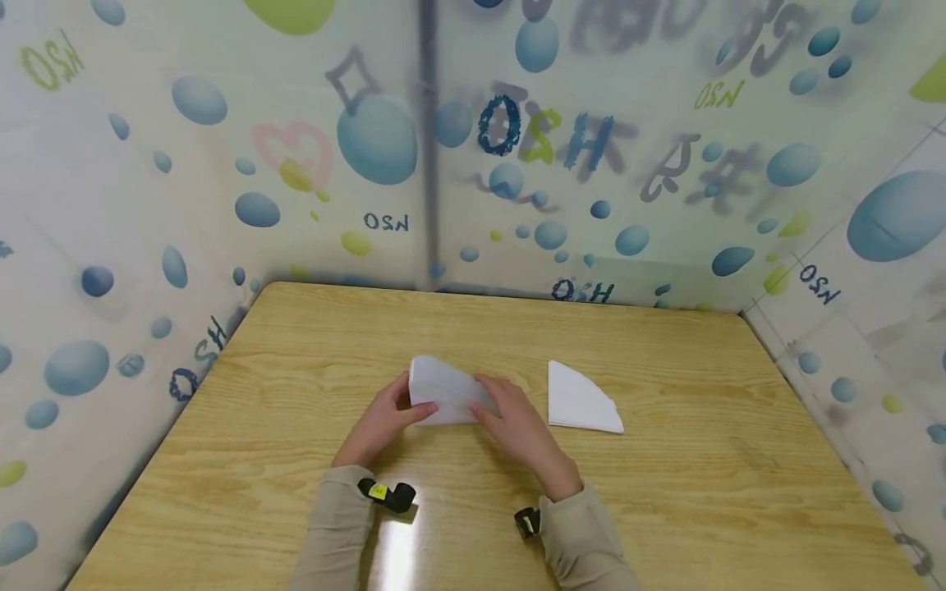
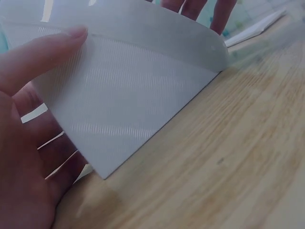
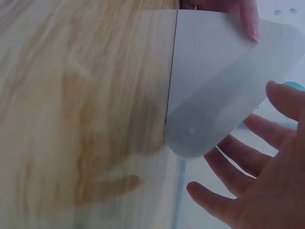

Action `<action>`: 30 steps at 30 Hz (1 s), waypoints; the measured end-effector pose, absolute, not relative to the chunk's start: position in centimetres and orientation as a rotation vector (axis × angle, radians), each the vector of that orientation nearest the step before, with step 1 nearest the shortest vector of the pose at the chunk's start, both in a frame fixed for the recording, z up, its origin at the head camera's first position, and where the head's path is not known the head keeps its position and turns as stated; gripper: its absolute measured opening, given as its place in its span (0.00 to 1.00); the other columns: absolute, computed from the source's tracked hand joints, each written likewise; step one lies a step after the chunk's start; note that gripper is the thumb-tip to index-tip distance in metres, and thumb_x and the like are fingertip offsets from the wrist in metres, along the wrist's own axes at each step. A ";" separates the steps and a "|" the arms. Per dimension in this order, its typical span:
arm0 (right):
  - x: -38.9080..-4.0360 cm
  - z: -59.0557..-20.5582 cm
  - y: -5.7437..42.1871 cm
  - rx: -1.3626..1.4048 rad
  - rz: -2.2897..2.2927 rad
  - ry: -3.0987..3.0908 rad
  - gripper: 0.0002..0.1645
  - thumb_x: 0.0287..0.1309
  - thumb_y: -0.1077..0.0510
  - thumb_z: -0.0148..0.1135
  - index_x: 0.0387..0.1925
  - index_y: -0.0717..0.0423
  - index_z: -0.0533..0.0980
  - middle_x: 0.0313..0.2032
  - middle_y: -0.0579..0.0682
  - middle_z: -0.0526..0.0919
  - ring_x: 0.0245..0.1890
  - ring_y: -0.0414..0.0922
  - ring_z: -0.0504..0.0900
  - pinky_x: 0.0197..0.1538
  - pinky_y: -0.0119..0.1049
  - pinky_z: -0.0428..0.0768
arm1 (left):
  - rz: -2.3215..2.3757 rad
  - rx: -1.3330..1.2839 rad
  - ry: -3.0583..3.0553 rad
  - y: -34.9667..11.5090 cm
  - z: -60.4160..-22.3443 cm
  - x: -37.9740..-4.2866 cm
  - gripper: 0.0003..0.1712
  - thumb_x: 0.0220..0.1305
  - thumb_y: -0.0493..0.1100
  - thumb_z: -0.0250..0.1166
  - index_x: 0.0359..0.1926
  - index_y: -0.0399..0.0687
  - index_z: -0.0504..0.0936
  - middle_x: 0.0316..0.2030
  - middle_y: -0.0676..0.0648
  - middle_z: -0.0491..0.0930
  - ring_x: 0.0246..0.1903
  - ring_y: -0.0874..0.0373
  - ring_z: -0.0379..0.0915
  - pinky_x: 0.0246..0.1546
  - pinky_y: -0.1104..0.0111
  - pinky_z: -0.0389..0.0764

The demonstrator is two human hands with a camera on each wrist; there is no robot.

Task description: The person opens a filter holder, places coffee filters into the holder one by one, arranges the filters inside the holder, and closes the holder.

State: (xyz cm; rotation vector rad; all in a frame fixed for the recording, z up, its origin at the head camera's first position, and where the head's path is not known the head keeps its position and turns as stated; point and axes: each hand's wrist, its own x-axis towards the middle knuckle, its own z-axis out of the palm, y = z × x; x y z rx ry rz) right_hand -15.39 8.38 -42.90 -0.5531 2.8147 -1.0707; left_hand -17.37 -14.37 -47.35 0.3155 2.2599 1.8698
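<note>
My left hand [image 1: 384, 419] pinches a white folded piece [image 1: 447, 392], thumb across its front and fingers behind. In the left wrist view its face [image 2: 124, 90] is finely ribbed, with a smooth band along the top and a pointed lower corner. The right wrist view shows a rounded end with a small pale dot. At that end is my right hand [image 1: 517, 419], its fingers spread and fairly straight behind the edge and its thumb held off the face. A second white piece [image 1: 582, 400], shaped like a quarter circle, lies flat to the right.
The wooden table [image 1: 702, 492] runs back to a patterned curtain [image 1: 473, 222] with bubbles and lettering, which also encloses both sides. A black wrist camera [image 1: 388, 495] is on the left sleeve and another [image 1: 528, 522] on the right one.
</note>
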 end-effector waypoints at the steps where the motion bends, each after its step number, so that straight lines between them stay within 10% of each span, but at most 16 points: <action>1: -15.4 -42.9 8.3 -0.547 -1.068 2.812 0.30 0.65 0.44 0.47 0.64 0.52 0.63 0.62 0.53 0.67 0.63 0.51 0.64 0.62 0.48 0.62 | 1.867 0.332 2.254 -14.4 -47.4 -17.3 0.30 0.56 0.45 0.67 0.59 0.48 0.68 0.51 0.43 0.75 0.48 0.53 0.72 0.47 0.64 0.73; 30: -14.6 -41.6 7.1 -0.585 -1.057 2.748 0.36 0.63 0.35 0.44 0.65 0.50 0.61 0.61 0.50 0.68 0.61 0.49 0.67 0.60 0.48 0.66 | 1.813 0.312 2.251 -14.6 -47.4 -16.7 0.31 0.50 0.53 0.70 0.56 0.54 0.73 0.49 0.48 0.78 0.47 0.55 0.73 0.46 0.63 0.74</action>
